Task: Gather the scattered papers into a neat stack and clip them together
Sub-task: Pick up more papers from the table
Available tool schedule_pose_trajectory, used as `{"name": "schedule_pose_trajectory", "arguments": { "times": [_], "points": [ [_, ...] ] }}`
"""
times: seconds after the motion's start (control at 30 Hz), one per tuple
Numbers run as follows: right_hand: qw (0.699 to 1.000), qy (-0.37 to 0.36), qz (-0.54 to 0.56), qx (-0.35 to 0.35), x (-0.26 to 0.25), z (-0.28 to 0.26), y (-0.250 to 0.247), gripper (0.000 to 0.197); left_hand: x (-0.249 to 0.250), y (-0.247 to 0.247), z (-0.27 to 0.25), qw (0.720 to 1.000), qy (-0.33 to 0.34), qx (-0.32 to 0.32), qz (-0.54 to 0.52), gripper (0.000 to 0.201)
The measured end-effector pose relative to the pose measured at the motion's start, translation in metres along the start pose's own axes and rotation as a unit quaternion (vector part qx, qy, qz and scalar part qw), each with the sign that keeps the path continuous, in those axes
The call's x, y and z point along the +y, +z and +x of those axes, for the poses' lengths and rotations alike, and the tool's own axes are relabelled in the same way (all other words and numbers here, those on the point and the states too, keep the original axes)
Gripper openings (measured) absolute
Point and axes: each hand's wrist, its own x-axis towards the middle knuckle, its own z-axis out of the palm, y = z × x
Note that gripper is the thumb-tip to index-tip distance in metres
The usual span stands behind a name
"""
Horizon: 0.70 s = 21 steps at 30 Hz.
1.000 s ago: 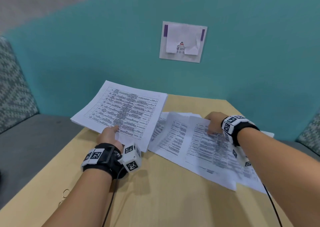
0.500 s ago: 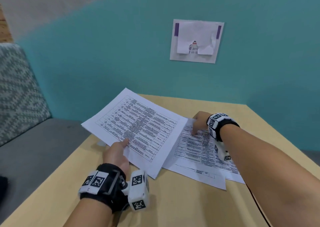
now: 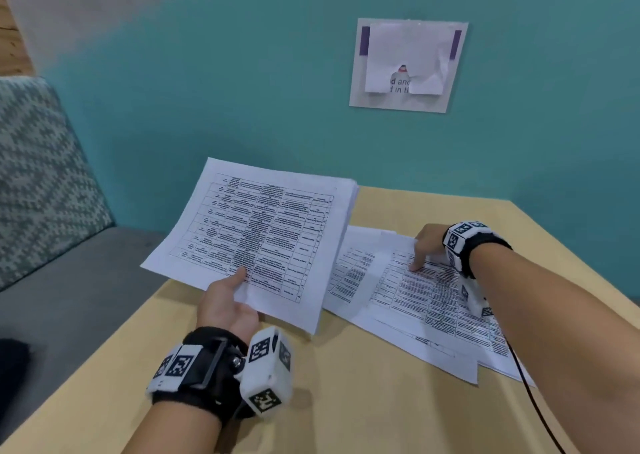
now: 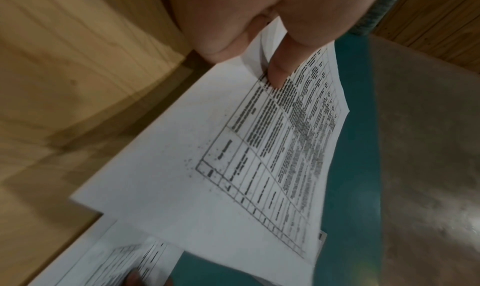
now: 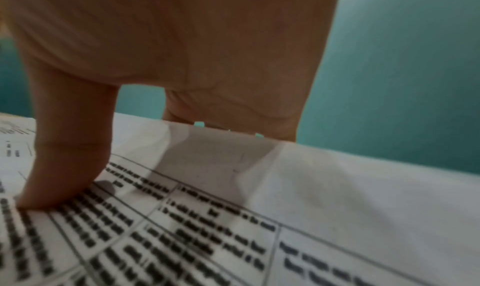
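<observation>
My left hand (image 3: 230,297) pinches the near edge of a stack of printed papers (image 3: 256,242), thumb on top, and holds it lifted above the table's left side. In the left wrist view the thumb (image 4: 279,68) presses on the top sheet (image 4: 207,177). To the right, several loose printed sheets (image 3: 408,301) lie overlapped on the table. My right hand (image 3: 427,249) is at their far edge, thumb down on the top sheet and fingers behind its raised edge. The right wrist view shows that thumb (image 5: 67,156) on the printed sheet (image 5: 233,228). No clip is in view.
The wooden table (image 3: 346,401) stands against a teal wall (image 3: 242,89) with a paper notice (image 3: 408,65) stuck on it. A grey bench seat (image 3: 69,280) with a patterned cushion (image 3: 38,176) is at the left. A black cable (image 3: 533,401) runs from my right wrist.
My left hand has raised the stack and swung it nearer and to the right, partly over the loose sheets. My right hand stayed at the far edge of the loose sheets.
</observation>
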Motion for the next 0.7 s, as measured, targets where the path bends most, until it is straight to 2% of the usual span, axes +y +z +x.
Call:
{"name": "schedule_pose_trajectory", "arguments": {
  "times": [0.13,0.23,0.33,0.4,0.47,0.57,0.7],
  "points": [
    [0.999,0.029,-0.039,-0.001,0.021,-0.015,-0.011,0.049,-0.001,0.002,-0.006,1.000,0.002,-0.008,0.019,0.022],
    [1.000,0.020,-0.020,-0.003,0.025,-0.027,-0.021,0.034,-0.002,0.003,-0.006,1.000,0.001,-0.009,0.027,0.019],
    [1.000,0.007,0.011,-0.006,0.024,-0.023,-0.019,0.039,-0.003,0.002,-0.003,1.000,-0.007,0.000,0.026,0.015],
    [0.999,0.004,0.037,-0.018,0.020,-0.019,-0.010,0.029,-0.004,0.002,0.000,0.999,-0.014,0.004,0.031,0.017],
    [0.998,0.004,0.061,-0.029,0.018,-0.008,0.000,0.035,-0.003,0.002,0.003,0.999,-0.013,0.013,0.042,0.016],
    [0.999,0.000,0.030,-0.038,0.013,-0.010,0.002,0.036,-0.004,0.000,0.008,0.999,-0.001,0.021,0.045,0.013],
    [0.996,0.000,0.076,-0.035,0.017,-0.012,-0.002,0.052,-0.004,-0.001,0.010,0.999,0.001,0.024,0.042,0.013]
  ]
}}
